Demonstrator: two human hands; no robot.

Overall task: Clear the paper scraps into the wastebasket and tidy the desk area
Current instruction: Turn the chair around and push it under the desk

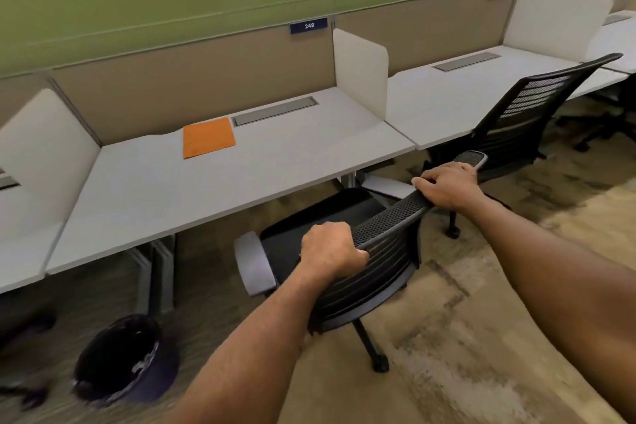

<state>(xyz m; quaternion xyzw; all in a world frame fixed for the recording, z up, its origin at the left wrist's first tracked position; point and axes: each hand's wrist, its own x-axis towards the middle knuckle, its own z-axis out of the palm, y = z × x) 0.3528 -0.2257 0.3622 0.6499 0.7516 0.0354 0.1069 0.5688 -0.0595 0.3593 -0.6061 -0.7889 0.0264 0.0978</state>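
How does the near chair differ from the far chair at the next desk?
The near chair is held at the top of its backrest by both hands, left hand and right hand; the far chair is untouched. The near chair sits angled, its seat only partly under the desk; the far chair is pushed close to its desk. Both are black mesh-back office chairs with armrests.

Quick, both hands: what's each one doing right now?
Left hand: closed on the chair backrest top edge.
Right hand: closed on the same edge.

Second chair (526, 107), number plate (308, 25) (248)
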